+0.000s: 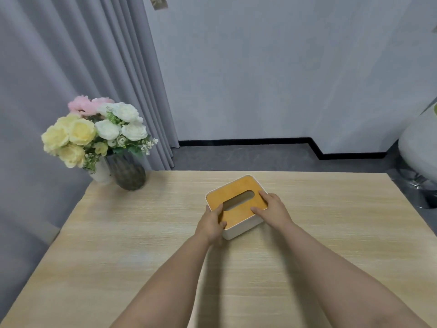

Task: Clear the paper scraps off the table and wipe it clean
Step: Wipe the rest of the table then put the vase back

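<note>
A white tissue box (238, 229) with an orange wooden lid (236, 202) sits on the light wooden worktop (118, 233). The lid has a long dark slot in the middle. No tissue sticks out of the slot.

Both hands are on the box. The left hand (211, 223) holds the near left corner of the box, with its fingers curled over the lid edge and one finger by the slot. The right hand (272, 208) holds the right side of the box, with its fingers bent over the lid edge and the thumb lying on top of the lid.

Far to the left of the box, at the back corner of the worktop, stands a dark vase (128, 172) with white, yellow and pink flowers (99, 131). A white vase (101, 172) stands just beside it. Behind the box are a grey curtain (71, 55) and a pale wall (283, 67).
</note>
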The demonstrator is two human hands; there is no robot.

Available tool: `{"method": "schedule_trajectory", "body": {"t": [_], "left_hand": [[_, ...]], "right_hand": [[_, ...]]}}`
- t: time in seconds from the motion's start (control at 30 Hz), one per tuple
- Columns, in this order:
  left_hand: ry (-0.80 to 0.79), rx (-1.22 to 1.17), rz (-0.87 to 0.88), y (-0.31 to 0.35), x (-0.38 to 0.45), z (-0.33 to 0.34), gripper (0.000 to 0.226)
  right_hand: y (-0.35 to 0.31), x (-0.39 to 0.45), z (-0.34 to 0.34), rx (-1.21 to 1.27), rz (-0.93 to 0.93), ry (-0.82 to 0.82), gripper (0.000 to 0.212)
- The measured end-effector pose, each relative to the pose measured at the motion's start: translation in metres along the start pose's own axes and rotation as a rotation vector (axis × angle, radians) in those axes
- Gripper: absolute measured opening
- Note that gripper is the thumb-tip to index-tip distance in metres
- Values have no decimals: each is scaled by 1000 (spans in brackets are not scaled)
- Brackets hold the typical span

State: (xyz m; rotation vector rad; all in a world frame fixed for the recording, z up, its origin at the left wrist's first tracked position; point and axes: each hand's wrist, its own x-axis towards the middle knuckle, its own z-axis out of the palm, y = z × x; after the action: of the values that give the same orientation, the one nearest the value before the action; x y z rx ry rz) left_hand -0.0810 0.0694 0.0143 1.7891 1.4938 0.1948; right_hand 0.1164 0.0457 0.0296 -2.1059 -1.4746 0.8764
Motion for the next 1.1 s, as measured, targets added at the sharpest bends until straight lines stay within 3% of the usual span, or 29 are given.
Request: {"method": "schedule_trajectory", "body": {"t": [0.27,0.67,1.1], "left_hand": [[123,-7,-52,-77,-38,-69,57],[169,-19,-182,-225,-73,-195,62],[192,-88,-247,-312,-67,-257,61]], "right_hand": [[-88,-9,69,0,-101,-52,69],[-223,-18,208,-6,-159,-180,69],[-287,-16,293,12,-131,-175,66]]}}
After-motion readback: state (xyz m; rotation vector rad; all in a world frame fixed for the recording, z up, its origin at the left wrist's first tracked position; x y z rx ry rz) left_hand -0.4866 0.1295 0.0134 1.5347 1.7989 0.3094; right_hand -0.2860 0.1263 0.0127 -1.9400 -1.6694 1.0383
